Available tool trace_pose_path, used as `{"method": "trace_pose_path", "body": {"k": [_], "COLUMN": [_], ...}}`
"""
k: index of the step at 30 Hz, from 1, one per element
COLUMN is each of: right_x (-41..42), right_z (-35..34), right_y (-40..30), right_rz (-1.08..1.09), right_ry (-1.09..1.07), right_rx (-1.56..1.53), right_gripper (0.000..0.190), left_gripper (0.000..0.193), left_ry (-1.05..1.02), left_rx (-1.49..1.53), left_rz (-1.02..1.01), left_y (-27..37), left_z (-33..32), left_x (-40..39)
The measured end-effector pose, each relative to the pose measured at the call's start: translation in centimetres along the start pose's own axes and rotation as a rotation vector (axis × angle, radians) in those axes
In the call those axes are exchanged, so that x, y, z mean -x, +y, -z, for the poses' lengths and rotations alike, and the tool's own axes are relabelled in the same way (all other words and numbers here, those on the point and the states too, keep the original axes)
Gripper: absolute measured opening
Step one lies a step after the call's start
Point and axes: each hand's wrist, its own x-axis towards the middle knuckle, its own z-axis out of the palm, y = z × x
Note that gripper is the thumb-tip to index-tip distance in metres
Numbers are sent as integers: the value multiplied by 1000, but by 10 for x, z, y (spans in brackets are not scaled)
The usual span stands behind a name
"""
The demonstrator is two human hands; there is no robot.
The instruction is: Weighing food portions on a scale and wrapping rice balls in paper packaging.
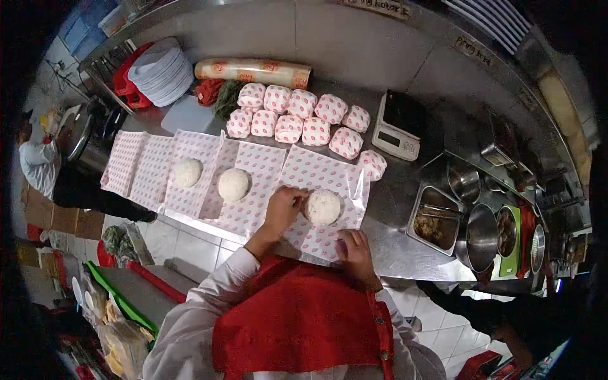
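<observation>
My left hand (284, 207) is at the left side of a round mound of white rice (324, 208), fingertips bent and close to it. Whether they touch the rice or pinch something is unclear. The mound sits on a sheet of printed wrapping paper (316, 166) with small red marks. My right hand (357, 251) is low over that sheet's near right corner, thumb and fingers bent; any grip on the paper edge is hidden. To the left, a second rice mound (234, 185) and a smaller third one (187, 173) lie on overlapping sheets of the same paper.
Several wrapped bundles (289, 128) stand in rows behind the paper, near a digital scale (398, 126). A film roll (254, 72) and stacked white plates (161, 71) are farther back. Food pans (434, 221) and a steel bowl (479, 237) stand right. Other people are at both sides.
</observation>
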Motion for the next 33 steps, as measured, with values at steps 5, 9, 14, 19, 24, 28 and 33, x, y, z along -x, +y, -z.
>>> {"method": "trace_pose_path", "body": {"k": [5,9,14,19,24,28,33], "right_x": [4,-1,-3,-23,-72,-65,-72], "right_z": [-13,-23,-25,-21,9,10,6], "right_y": [-19,-20,-22,-34,-52,-44,-61], "right_rz": [277,380,316,116,133,3,172], "right_ry": [-193,-244,-319,-82,132,133,89], "right_rx": [101,215,193,64,305,364,359], "right_gripper": [28,31,31,38,49,53,58], "left_gripper": [12,19,23,20,41,40,38], "left_ry": [-74,-183,-202,-210,-288,-320,-295], "left_rx": [-136,-348,-417,177,802,845,1046], "left_rz": [80,-201,-302,39,670,708,675], "left_y": [4,14,41,32,32,38,38], "left_z": [12,24,36,23,22,45,46], "left_x": [-14,-21,-29,-19,-6,4,10]}}
